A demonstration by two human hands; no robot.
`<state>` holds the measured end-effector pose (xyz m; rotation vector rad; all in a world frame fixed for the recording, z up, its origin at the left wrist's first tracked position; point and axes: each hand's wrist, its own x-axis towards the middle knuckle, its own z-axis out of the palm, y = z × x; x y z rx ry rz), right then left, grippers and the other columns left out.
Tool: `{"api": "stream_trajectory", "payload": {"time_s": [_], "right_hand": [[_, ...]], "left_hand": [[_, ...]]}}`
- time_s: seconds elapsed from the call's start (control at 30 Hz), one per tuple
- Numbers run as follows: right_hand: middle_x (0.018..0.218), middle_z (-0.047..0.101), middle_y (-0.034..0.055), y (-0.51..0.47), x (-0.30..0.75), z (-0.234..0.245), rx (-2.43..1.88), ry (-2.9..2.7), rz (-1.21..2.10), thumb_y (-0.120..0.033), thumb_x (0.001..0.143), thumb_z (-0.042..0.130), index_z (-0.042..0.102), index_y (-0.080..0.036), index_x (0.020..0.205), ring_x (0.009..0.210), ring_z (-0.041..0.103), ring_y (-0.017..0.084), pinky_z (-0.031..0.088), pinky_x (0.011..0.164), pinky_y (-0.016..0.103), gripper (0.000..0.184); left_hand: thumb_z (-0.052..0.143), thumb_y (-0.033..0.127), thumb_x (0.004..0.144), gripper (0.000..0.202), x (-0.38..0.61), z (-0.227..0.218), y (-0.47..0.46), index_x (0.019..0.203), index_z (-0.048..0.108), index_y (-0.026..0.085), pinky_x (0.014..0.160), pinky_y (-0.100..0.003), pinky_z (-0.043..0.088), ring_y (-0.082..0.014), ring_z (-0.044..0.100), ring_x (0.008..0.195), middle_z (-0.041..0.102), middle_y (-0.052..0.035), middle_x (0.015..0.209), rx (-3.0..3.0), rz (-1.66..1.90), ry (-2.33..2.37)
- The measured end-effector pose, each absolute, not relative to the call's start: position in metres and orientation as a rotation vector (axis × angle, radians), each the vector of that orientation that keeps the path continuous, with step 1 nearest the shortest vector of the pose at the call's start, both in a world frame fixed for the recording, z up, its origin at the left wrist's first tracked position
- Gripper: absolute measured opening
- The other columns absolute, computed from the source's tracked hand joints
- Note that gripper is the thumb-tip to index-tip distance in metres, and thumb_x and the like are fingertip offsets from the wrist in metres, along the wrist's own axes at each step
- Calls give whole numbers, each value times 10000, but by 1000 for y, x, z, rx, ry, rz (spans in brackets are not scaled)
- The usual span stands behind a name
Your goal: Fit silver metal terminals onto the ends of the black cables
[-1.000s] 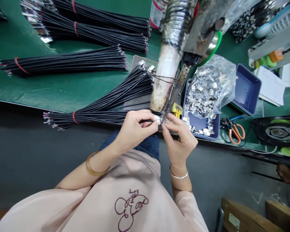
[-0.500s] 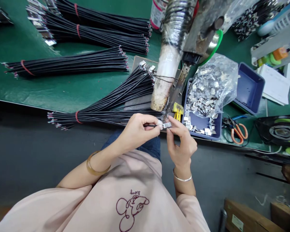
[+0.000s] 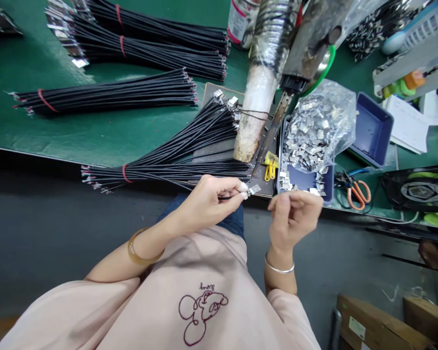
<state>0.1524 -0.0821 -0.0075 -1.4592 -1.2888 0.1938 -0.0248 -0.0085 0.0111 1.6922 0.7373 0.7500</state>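
1. One metal plug (image 3: 254, 189) juts out past the fingertips of the left hand (image 3: 224, 197); it lies to the left of the right hand (image 3: 295, 216), in the gap between the two; its long axis tilts gently up and to the right; the left hand is plainly the nearer.
2. One black cable (image 3: 224, 198) shows under the left fingers, running back from the plug; thumb and forefinger pinch it close behind the metal; white wraps cover the fingertips.
3. The right hand stands apart from the plug, fingers curled in, thumb near the forefinger; blur hides whether anything is between them, so I cannot tell.
4. Just beyond the plug are one metal rod (image 3: 269, 138), slanting down, and one thick white tube (image 3: 253, 97) beside it; one yellow clip (image 3: 270, 171) lies right of the rod's lower end.
5. Near the right hand are two blue trays, a front tray (image 3: 327, 187) and a back tray (image 3: 381, 116); one plastic bag (image 3: 324, 112) of loose plugs, too many to count, sits in the front one; one pair of orange-handled cutters (image 3: 358, 193) lies further right.
6. Four banded cable bundles spread leftward: a nearest bundle (image 3: 160, 169), a middle bundle (image 3: 109, 96), and two far bundles (image 3: 160, 54).
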Motion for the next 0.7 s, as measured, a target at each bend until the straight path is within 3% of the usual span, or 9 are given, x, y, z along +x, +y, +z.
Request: {"api": "stream_trajectory", "payload": {"time_s": [0.13, 0.23, 0.33, 0.53, 0.7], "right_hand": [[619, 555, -95, -94, 147, -1, -1544, -1464, 62, -266, 926, 651, 594, -238, 969, 411, 448, 44, 345, 413, 182, 77], [544, 491, -114, -90, 139, 2, -1629, -1683, 64, -291, 908, 687, 624, -220, 988, 398, 406, 39, 332, 436, 183, 124], [537, 470, -109, -82, 134, 0, -1655, -1732, 58, -242, 929, 642, 619, -200, 908, 405, 388, 29, 310, 452, 178, 52], [566, 482, -92, -82, 147, -3, -1579, -1493, 503, -262, 945, 602, 618, -199, 842, 422, 389, 39, 299, 416, 174, 121], [543, 487, -89, -77, 161, 3, -1275, -1115, 146, -250, 891, 628, 662, -205, 889, 391, 407, 49, 311, 379, 179, 56]], "left_hand": [[568, 142, 871, 157, -23, 10, -9, 741, 653, 126, 528, -214, 321, -75, 408, 528, 515, 37, 563, 1654, 771, 791], [555, 118, 855, 148, -23, 9, -9, 745, 653, 130, 510, -209, 288, -69, 350, 527, 448, 57, 561, 1728, 809, 765], [557, 108, 848, 133, -23, 6, -9, 769, 661, 132, 503, -209, 275, -68, 323, 523, 410, 68, 565, 1812, 834, 744], [603, 176, 880, 110, -24, -2, -8, 833, 692, 129, 497, -209, 260, -66, 292, 531, 397, 74, 573, 1744, 805, 717], [585, 193, 888, 188, -20, -5, -6, 726, 657, 130, 499, -225, 235, -70, 257, 531, 305, 74, 555, 1570, 790, 777]]}}
